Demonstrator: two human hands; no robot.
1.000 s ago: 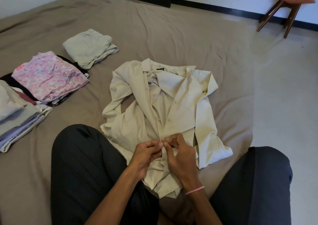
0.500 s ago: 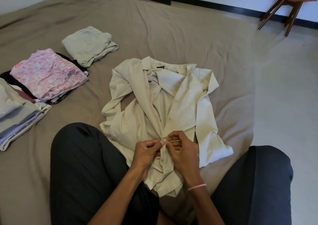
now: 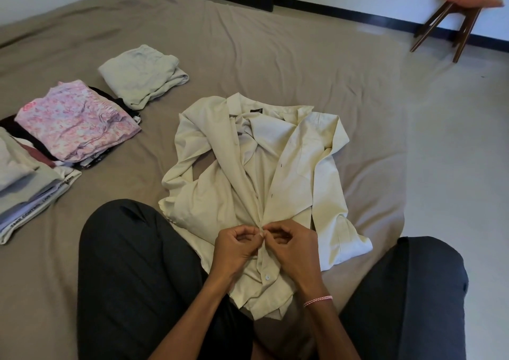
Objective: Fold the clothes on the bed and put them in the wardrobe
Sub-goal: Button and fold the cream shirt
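A cream button-up shirt (image 3: 292,172) lies face up and crumpled on the brown bed (image 3: 248,56), collar pointing away from me, hem between my knees. My left hand (image 3: 237,246) and my right hand (image 3: 293,245) meet at the shirt's front placket, low down. Each hand pinches the cloth edge at a button there, fingers curled. One button below them is fastened. The front above my hands lies apart. The left sleeve is twisted under the body; the right sleeve lies beside my right knee.
Folded clothes sit at the left: a pale green piece (image 3: 143,76), a pink floral piece (image 3: 77,120) on dark items, and a grey-white stack (image 3: 30,186). A wooden chair (image 3: 454,15) stands on the floor at the far right. My knees flank the shirt.
Both hands have shifted a little up the placket, from the lower button to the one above. The shirt has barely moved.
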